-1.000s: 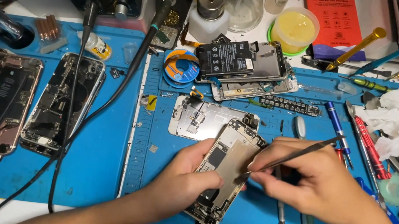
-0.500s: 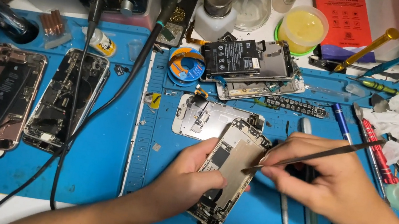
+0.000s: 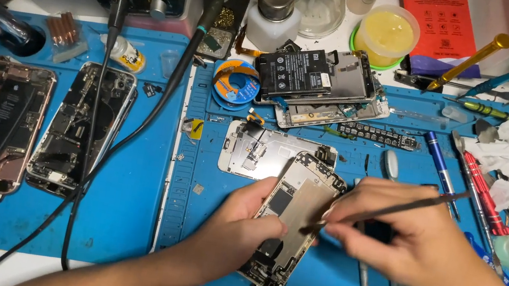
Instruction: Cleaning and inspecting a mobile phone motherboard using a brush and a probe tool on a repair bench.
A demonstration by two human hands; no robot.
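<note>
From the head camera, the left hand [image 3: 241,226] curls its fingers round the opened phone frame [image 3: 292,220], tilting it up off the blue work mat [image 3: 134,212] — thumb pressed on its inner face. The right hand [image 3: 409,239] pinches thin metal tweezers [image 3: 386,211], their tips on the frame's middle. Just behind lies a silver back plate [image 3: 253,150]; two more opened phones [image 3: 40,123] rest well to the left.
</note>
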